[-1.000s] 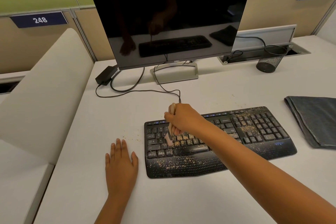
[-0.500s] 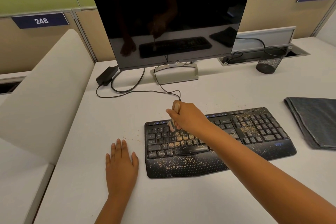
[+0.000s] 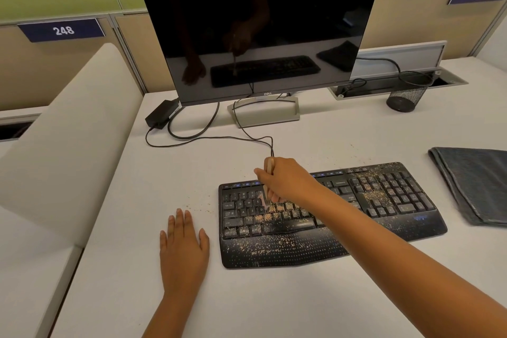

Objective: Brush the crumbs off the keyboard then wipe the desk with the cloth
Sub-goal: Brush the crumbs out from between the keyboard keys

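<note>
A black keyboard [image 3: 389, 200] lies on the white desk [image 3: 274, 302], strewn with tan crumbs [image 3: 274, 243] over its keys and palm rest. My right hand [image 3: 288, 181] reaches across it and grips a small wooden-handled brush [image 3: 267, 186], whose bristles touch the upper left keys. My left hand [image 3: 183, 250] rests flat on the desk just left of the keyboard, fingers together and holding nothing. A folded dark grey cloth [image 3: 474, 186] lies on the desk to the right of the keyboard. A few crumbs [image 3: 203, 208] sit on the desk beside the keyboard's left edge.
A dark monitor [image 3: 260, 25] on a silver stand stands behind the keyboard. A black power adapter [image 3: 160, 115] and looping cables [image 3: 208, 137] lie at the back left. A black mesh cup [image 3: 407, 93] stands by a cable tray at the back right. A cream padded divider [image 3: 68, 140] borders the desk's left side.
My right hand moved the brush up from the middle key rows toward the top left rows, then slightly down again. The left hand, the cloth and the keyboard stayed put.
</note>
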Motion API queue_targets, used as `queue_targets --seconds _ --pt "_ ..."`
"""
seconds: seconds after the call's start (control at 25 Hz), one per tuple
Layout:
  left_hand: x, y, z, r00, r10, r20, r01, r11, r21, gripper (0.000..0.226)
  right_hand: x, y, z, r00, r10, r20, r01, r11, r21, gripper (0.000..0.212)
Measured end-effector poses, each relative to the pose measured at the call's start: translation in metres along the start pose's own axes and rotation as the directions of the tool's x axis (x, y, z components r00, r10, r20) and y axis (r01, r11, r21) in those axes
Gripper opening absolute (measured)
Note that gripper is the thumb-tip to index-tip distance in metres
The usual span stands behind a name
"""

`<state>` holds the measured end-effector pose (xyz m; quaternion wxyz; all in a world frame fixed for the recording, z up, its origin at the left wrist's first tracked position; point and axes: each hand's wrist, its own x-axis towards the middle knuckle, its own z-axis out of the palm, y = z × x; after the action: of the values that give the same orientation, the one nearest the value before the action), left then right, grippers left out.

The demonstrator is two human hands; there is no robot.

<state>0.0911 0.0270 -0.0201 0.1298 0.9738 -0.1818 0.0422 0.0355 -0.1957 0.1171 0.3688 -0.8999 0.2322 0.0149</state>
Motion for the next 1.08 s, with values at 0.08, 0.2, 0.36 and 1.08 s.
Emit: queue_targets --seconds 0.08,0.2,0.36,1.08 --pt "-0.0001 -0.0004 -0.0004 1.0 0.002 0.005 -0.002 1.0 0.003 0.078 0.0039 -0.0003 -0.0059 0.999 0.035 -0.008 -0.033 0.989 0.145 0.035" --pt "0.0 0.0001 -0.0015 1.0 0.003 0.0 -0.003 1.0 0.008 0.075 0.0032 0.001 -0.0056 1.0 0.028 0.014 -0.03 0.975 0.222 0.03" --pt "-0.001 0.0005 -0.002 1.0 0.005 -0.001 -0.005 1.0 0.005 0.074 -0.0011 0.0001 -0.0023 1.0 0.005 -0.017 -0.002 0.981 0.193 0.033" --pt "-0.0007 0.0013 -0.0034 1.0 0.003 0.006 -0.003 1.0 0.004 0.071 0.0007 0.0087 -0.0047 0.983 -0.076 -0.169 0.073 0.997 -0.025 0.04"
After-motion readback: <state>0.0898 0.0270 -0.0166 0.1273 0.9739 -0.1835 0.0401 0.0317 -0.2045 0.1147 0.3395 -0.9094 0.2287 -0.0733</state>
